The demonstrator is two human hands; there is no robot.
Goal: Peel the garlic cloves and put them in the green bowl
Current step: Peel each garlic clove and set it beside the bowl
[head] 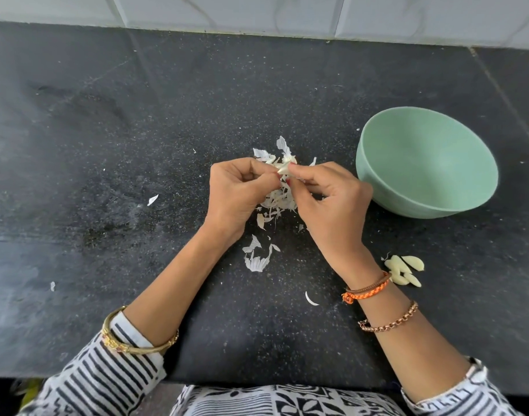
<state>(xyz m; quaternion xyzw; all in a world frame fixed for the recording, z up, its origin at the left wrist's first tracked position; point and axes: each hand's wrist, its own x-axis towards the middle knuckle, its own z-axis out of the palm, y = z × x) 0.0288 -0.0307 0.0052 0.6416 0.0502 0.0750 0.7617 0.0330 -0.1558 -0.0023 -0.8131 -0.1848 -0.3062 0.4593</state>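
Black speckled stone makes up the counter (107, 175), with pale wall tiles (257, 10) along its far edge. The green bowl (426, 162) stands on it, and everything else is placed from that bowl. Just to its left the two hands meet above the counter: the left hand (236, 193) and the right hand (329, 202) both have their fingers curled in, pinching one garlic clove (284, 169) between the fingertips — the clove sits level with the bowl's rim and near it, its skin partly lifted. Under and around the hands, left of the bowl, lies a heap of papery peels (276, 202), with more scraps (257, 256) nearer the person. Nearer than the bowl, beside the right wrist, a small cluster of peeled cloves (404, 271) rests on the stone — outside the bowl, whose inside shows nothing in it.
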